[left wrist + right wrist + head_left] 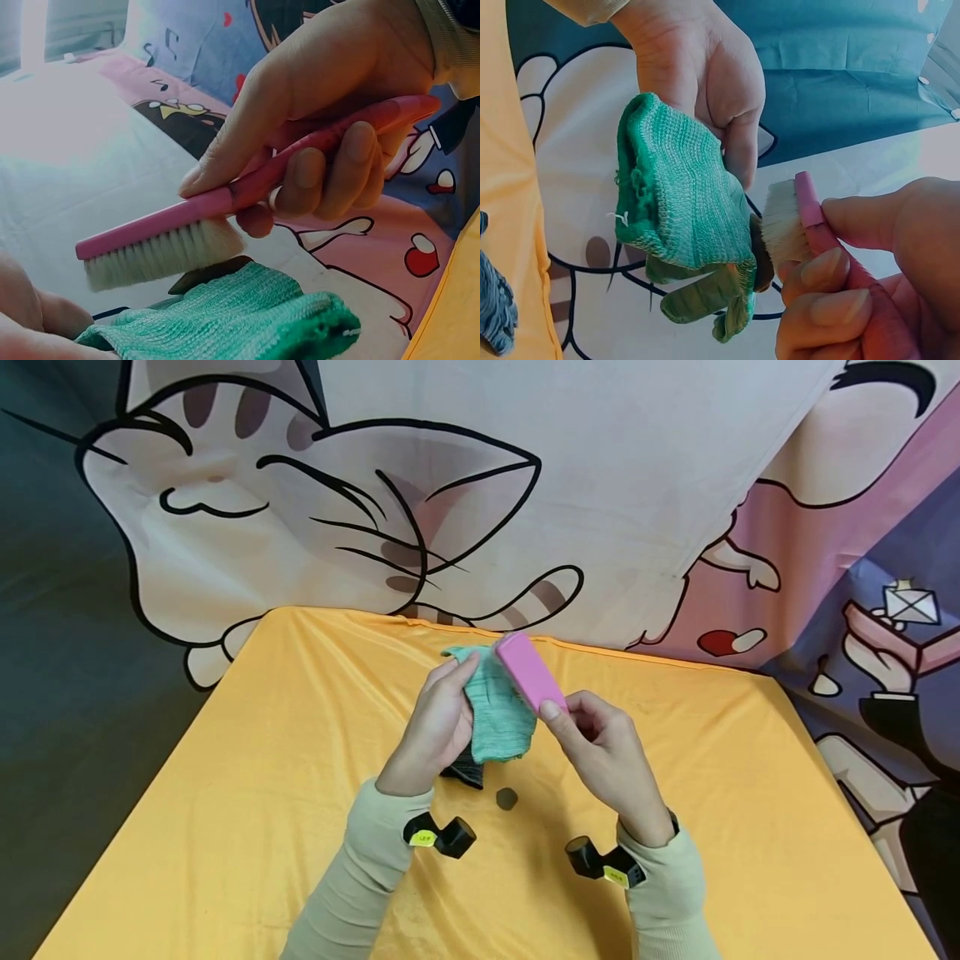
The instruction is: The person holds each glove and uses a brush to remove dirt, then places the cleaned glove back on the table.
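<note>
My left hand (442, 714) holds a green knitted glove (498, 710) by its side, thumb on top; the glove hides most of its fingers. In the right wrist view the glove's cuff and several limp fingers (697, 300) show. My right hand (606, 747) grips the handle of a pink brush (528, 672), its thumb along the back and fingers curled underneath. The pale bristles (157, 259) are close above the glove in the left wrist view; whether they touch it I cannot tell. Something brown (761, 255) shows at the glove's edge, its kind unclear.
A yellow cloth (285, 827) covers the table. On it, a dark, ribbed piece of fabric (465, 770) lies partly behind the left hand, and a small dark roundish piece (507, 798) sits nearer me. A cartoon-printed curtain (637, 485) hangs behind the table.
</note>
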Available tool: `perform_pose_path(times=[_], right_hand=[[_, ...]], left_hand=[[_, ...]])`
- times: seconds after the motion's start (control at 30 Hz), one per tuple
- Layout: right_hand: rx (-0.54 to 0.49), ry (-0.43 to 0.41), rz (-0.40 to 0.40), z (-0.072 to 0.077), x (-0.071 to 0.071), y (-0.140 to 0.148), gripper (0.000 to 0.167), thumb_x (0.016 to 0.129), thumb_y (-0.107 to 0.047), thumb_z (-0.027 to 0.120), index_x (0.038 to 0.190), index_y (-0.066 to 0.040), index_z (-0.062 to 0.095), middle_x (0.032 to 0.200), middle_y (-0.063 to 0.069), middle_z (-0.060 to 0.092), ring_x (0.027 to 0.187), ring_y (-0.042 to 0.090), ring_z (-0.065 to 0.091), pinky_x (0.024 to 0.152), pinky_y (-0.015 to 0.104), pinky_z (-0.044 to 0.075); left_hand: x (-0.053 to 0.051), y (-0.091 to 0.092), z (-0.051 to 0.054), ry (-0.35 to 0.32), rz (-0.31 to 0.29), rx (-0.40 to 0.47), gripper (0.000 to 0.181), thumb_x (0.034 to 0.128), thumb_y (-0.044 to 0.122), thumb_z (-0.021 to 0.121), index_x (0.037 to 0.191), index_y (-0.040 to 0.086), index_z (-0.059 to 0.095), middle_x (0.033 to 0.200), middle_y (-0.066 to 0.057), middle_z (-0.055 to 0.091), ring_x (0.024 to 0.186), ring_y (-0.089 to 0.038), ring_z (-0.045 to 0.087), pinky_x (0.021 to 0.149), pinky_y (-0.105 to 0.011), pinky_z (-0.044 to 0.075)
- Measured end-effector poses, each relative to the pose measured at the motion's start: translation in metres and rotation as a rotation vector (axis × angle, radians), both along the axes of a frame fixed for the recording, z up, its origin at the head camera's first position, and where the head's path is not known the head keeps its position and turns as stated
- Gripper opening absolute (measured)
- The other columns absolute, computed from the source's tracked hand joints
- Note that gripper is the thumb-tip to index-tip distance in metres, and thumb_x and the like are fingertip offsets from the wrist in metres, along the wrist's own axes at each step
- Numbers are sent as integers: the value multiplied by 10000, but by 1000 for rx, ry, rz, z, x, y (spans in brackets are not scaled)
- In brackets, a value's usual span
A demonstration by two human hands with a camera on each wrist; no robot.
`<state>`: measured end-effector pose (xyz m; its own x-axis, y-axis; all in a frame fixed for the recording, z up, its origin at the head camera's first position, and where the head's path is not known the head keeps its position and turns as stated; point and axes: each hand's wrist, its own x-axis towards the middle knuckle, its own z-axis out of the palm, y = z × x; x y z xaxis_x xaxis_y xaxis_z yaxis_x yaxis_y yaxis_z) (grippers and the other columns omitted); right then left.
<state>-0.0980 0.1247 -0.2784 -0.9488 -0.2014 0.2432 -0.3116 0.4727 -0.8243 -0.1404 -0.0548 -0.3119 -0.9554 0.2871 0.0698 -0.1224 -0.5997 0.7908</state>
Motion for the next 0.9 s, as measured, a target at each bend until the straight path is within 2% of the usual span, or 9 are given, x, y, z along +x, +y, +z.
perform_pose_path(times=[0.23, 0.5, 0.73, 0.9], right_hand=[[43, -42, -13, 0, -1, 1, 159, 919, -173, 571, 827, -50, 609, 569, 18, 437, 498, 97, 372, 442, 222, 295], [66, -53, -24, 0, -2, 2, 175, 919, -187, 572, 825, -44, 609, 577, 17, 444, 511, 101, 379, 449, 222, 297], [46, -35, -28, 0, -1, 2, 167, 918, -183, 573, 829, -47, 613, 578, 26, 455, 507, 110, 387, 445, 227, 306], [24, -20, -16, 0, 0, 0, 152, 915, -166, 577, 829, -46, 612, 567, 24, 445, 497, 106, 379, 440, 227, 300]], left_hand=[[-2, -5, 2, 0, 51, 23, 315, 1022, 214, 281, 1145, -35, 431, 1200, -122, 447, 1190, -208, 419, 1044, -365, 318], [-4, -9, 4, -16, 80, 29, 302, 1020, 209, 285, 1117, -35, 433, 1179, -115, 455, 1191, -206, 423, 1048, -352, 317], [-2, -7, 4, -21, 56, 3, 297, 1021, 219, 280, 1098, -19, 439, 1161, -104, 457, 1165, -199, 430, 1040, -350, 325], [-2, -5, 3, -15, 34, -6, 318, 1022, 216, 277, 1145, -30, 436, 1186, -111, 460, 1176, -200, 429, 1044, -354, 320]])
